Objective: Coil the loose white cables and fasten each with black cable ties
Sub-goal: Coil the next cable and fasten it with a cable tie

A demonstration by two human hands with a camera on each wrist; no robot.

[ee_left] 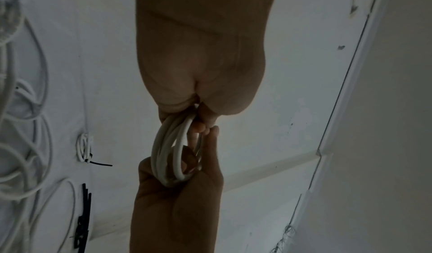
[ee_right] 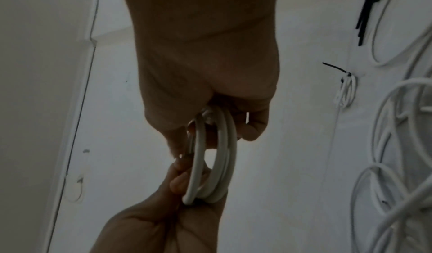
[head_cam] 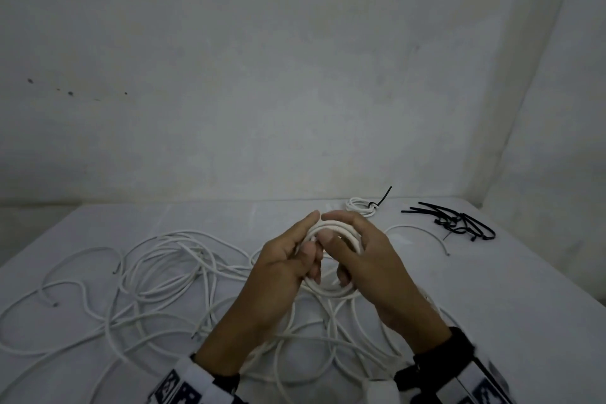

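A small coil of white cable (head_cam: 328, 290) is held above the middle of the white table (head_cam: 492, 289). My left hand (head_cam: 310, 234) grips its left side, thumb in front and fingers curled behind. Its right side sits in my right hand (head_cam: 331, 226), the thumb pressed on the top strands. The left wrist view shows the coil (ee_left: 168, 151) edge-on between both hands; the right wrist view shows the coil (ee_right: 222, 155) the same way. Loose white cables (head_cam: 164, 272) sprawl under and left of my hands. Black cable ties (head_cam: 459, 223) lie at the far right.
One tied coil (head_cam: 360, 205) with a black tie tail sticking up sits at the table's far edge. A short curved white cable (head_cam: 416, 229) lies between it and the ties. A grey wall stands right behind the table, with another on the right.
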